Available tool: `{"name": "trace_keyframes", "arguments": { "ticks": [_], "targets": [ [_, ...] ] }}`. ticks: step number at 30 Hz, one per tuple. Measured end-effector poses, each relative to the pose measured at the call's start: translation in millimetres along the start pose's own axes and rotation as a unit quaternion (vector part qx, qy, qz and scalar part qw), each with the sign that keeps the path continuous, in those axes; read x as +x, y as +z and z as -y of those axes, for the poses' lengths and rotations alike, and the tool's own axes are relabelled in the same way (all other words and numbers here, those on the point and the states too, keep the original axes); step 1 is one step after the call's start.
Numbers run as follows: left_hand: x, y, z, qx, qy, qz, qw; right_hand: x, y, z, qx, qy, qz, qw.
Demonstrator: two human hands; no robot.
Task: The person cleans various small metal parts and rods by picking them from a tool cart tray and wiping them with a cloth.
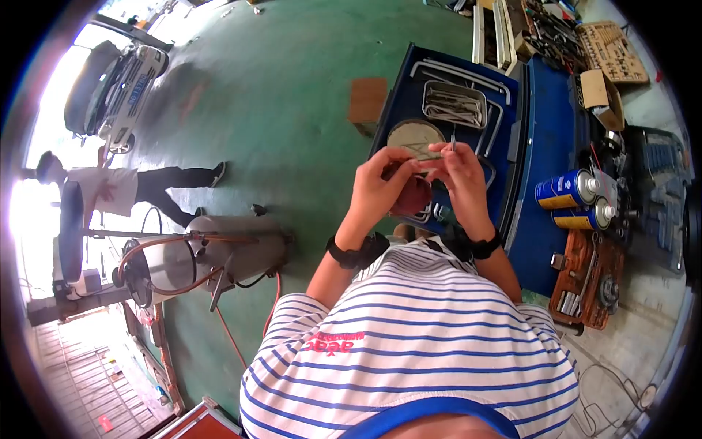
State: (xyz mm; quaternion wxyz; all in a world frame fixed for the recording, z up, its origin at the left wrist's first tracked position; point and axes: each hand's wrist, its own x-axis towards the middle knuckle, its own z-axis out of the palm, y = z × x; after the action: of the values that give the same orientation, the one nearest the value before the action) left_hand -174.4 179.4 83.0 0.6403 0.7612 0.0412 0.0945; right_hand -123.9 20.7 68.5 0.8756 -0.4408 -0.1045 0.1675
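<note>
Both of my hands are raised over an open blue drawer (395, 102), close together with the fingertips nearly meeting. My left hand (382, 184) is closed in a pinch; what its fingers hold is too small to make out. Between the fingers of my right hand (462, 179), a thin metal piece (453, 139) sticks up. Just below the hands is a dark red object (414, 197), partly hidden by the fingers. Past the fingertips lie a round, pale dish or lid (414, 134) and a metal tray (479, 117) of thin metal rods. Bent metal bars (468, 73) line the drawer.
To the right are two blue spray cans (567, 190), an orange-brown tool case (578, 285), a cardboard box (603, 99) and a socket tray (610, 51). On the left are a grey tank (241, 252) with hoses, a walking person (117, 186) and a car (121, 91).
</note>
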Motion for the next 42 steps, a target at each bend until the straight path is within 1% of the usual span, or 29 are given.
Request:
{"name": "trace_keyframes", "arguments": {
  "ticks": [1,3,4,6,7,8,9,10,11,12,14,16,18,20,22,24,26,27,28,29,30,32,34,35,36,38,39,40,42],
  "targets": [
    [0.3,-0.6,0.2,0.004,0.009,-0.003,1.000,-0.2,-1.1,-1.5,0.002,-0.007,0.007,1.000],
    [-0.5,1.0,5.4,-0.068,0.035,-0.016,0.997,0.0,-12.2,-7.0,-0.042,-0.035,0.000,0.999],
    [2.3,0.4,5.7,-0.066,0.044,-0.018,0.997,2.9,-17.1,-7.6,-0.043,-0.042,0.006,0.998],
    [4.1,3.4,7.1,-0.134,0.038,-0.034,0.990,1.4,-25.7,-4.2,-0.159,-0.040,0.037,0.986],
    [7.4,3.6,12.4,-0.117,0.012,-0.040,0.992,0.4,-20.8,1.3,-0.189,-0.067,0.044,0.979],
    [11.1,9.6,25.6,-0.123,0.020,-0.039,0.991,-2.3,-17.7,2.3,-0.259,-0.082,0.022,0.962],
    [18.8,15.1,40.9,-0.206,-0.026,-0.067,0.976,-3.4,-18.1,1.5,-0.330,-0.130,0.021,0.935],
    [28.6,19.7,35.0,-0.286,-0.070,-0.092,0.951,-3.5,-18.4,0.8,-0.397,-0.180,0.020,0.900],
    [25.5,24.9,27.1,-0.332,-0.134,-0.062,0.932,-4.2,-16.1,2.1,-0.436,-0.187,0.033,0.880],
    [28.4,28.5,42.3,-0.336,-0.139,-0.038,0.931,-5.5,-14.1,2.1,-0.472,-0.192,0.044,0.859],
    [32.8,40.2,40.8,-0.339,-0.126,-0.056,0.930,-6.5,-16.0,-8.5,-0.549,-0.222,0.070,0.803],
    [37.9,45.9,46.1,-0.319,-0.111,-0.066,0.939,-10.7,-14.6,-10.0,-0.566,-0.213,0.062,0.794],
    [40.6,50.9,46.8,-0.369,-0.166,-0.087,0.910,-10.6,-18.4,-12.6,-0.599,-0.201,0.069,0.772],
    [43.9,53.9,54.6,-0.366,-0.183,-0.102,0.907,-10.7,-22.3,-13.6,-0.597,-0.205,0.072,0.772],
    [47.7,54.2,53.2,-0.362,-0.203,-0.118,0.902,-9.2,-25.5,-14.8,-0.590,-0.223,0.098,0.770],
    [52.7,48.7,51.0,-0.364,-0.251,-0.117,0.889,-5.1,-27.5,-12.8,-0.585,-0.220,0.102,0.773],
    [58.6,44.5,51.5,-0.344,-0.229,-0.121,0.903,-2.1,-27.0,-11.1,-0.533,-0.192,0.090,0.819],
    [60.9,42.1,51.7,-0.351,-0.213,-0.111,0.905,-1.9,-24.4,-9.2,-0.514,-0.179,0.074,0.836],
    [63.6,40.4,52.4,-0.358,-0.195,-0.100,0.908,-1.5,-25.4,-9.1,-0.513,-0.176,0.070,0.837],
    [65.4,39.5,52.9,-0.356,-0.199,-0.099,0.908,-0.8,-26.4,-9.2,-0.483,-0.163,0.066,0.858],
    [68.3,38.5,53.0,-0.363,-0.179,-0.114,0.907,0.4,-27.3,-9.0,-0.453,-0.151,0.062,0.877],
    [71.9,32.3,54.6,-0.368,-0.157,-0.128,0.907,-0.1,-31.2,-5.3,-0.438,-0.147,0.070,0.884],
    [73.2,24.1,64.8,-0.252,-0.155,-0.127,0.947,-2.4,-35.5,-0.6,-0.415,-0.149,0.083,0.894],
    [74.5,21.9,80.3,-0.260,-0.149,-0.121,0.946,-4.4,-38.2,1.0,-0.375,-0.141,0.079,0.913],
    [72.7,21.5,80.4,-0.259,-0.147,-0.124,0.947,-4.9,-38.0,3.1,-0.374,-0.142,0.083,0.913],
    [65.7,26.2,81.5,-0.267,-0.205,-0.084,0.938,-2.3,-34.8,9.2,-0.418,-0.185,0.024,0.889],
    [61.1,32.5,72.9,-0.260,-0.219,-0.073,0.938,2.3,-29.6,9.3,-0.464,-0.211,0.010,0.860],
    [55.2,40.8,61.2,-0.328,-0.209,-0.037,0.921,10.0,-28.3,3.5,-0.465,-0.208,0.007,0.861],
    [47.9,57.9,68.4,-0.330,-0.232,-0.011,0.915,13.9,-30.9,-12.6,-0.627,-0.300,0.005,0.719]
  ]
}}
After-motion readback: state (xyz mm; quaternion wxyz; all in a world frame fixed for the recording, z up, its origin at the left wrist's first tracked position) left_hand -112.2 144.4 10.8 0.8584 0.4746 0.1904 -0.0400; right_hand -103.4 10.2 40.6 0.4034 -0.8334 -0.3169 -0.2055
